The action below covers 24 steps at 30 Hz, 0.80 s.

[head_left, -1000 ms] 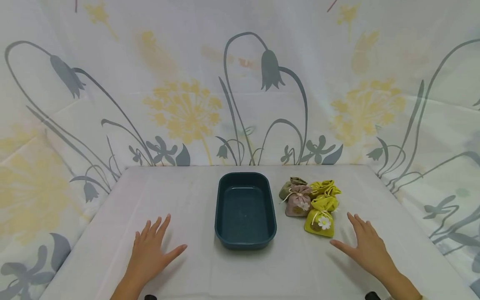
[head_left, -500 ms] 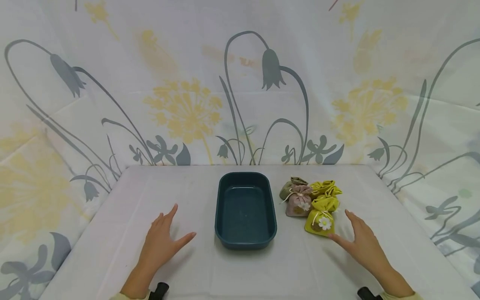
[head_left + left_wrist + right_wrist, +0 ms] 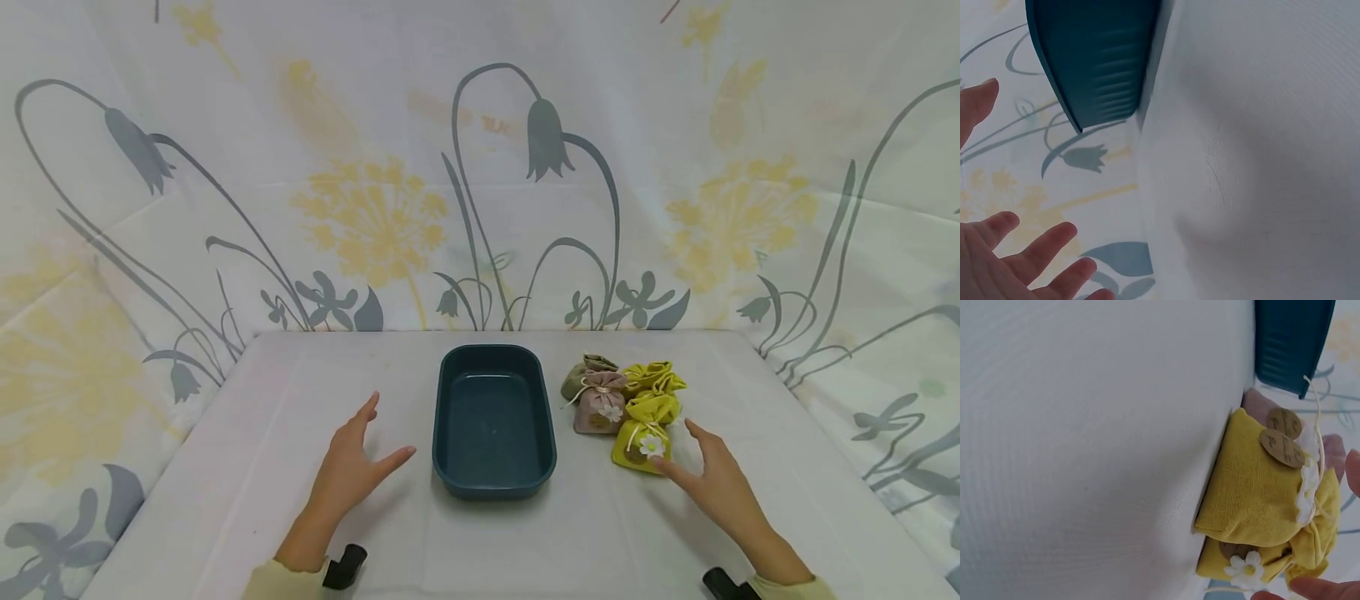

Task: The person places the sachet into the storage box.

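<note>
A dark teal rectangular bin (image 3: 493, 417) stands at the middle of the table, its inside bare. Right of it sits a cluster of small drawstring sachets: a yellow sachet (image 3: 640, 446) in front with a white flower and round tag, another yellow sachet (image 3: 651, 379) behind, a mauve sachet (image 3: 598, 410) and an olive sachet (image 3: 573, 382). My right hand (image 3: 720, 483) is beside the front yellow sachet (image 3: 1254, 487), thumb and fingers spread; whether the thumb touches it I cannot tell. My left hand (image 3: 345, 475) hovers left of the bin (image 3: 1094, 62), fingers spread, holding nothing.
A white cloth covers the table (image 3: 480, 550). Behind and at both sides hangs a flower-printed curtain (image 3: 360, 217). A black wrist camera (image 3: 346, 567) sits on the left wrist, and another black camera (image 3: 729, 583) on the right.
My left hand has moved right and forward, closer to the bin. My right hand has shifted slightly left towards the front yellow sachet. Bin and sachets stay in place.
</note>
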### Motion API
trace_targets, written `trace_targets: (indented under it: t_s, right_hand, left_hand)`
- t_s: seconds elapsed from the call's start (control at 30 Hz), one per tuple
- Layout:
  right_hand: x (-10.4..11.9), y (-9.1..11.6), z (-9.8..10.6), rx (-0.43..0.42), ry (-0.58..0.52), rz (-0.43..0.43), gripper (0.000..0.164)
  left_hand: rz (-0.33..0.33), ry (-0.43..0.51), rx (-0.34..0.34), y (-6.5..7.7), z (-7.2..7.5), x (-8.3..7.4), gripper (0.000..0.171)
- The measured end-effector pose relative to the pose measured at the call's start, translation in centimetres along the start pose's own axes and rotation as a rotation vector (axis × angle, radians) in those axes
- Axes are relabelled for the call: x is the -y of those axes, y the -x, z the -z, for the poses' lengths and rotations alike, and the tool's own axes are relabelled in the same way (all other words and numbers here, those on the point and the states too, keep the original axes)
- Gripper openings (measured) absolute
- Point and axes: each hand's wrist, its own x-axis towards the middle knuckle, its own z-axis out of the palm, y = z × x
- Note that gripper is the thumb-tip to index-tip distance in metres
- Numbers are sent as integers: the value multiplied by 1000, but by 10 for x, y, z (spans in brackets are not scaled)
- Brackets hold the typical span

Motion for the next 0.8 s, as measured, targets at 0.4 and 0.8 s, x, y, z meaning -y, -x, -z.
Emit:
trace_targets:
  t_s: [0.4, 0.8]
  right_hand:
    - [6, -10, -4, 38, -80, -46, 90]
    - [8, -20, 2, 152, -267, -162, 83]
  left_hand:
    - [21, 103, 10, -11, -16, -13, 95]
    - [86, 256, 58, -19, -33, -20, 93]
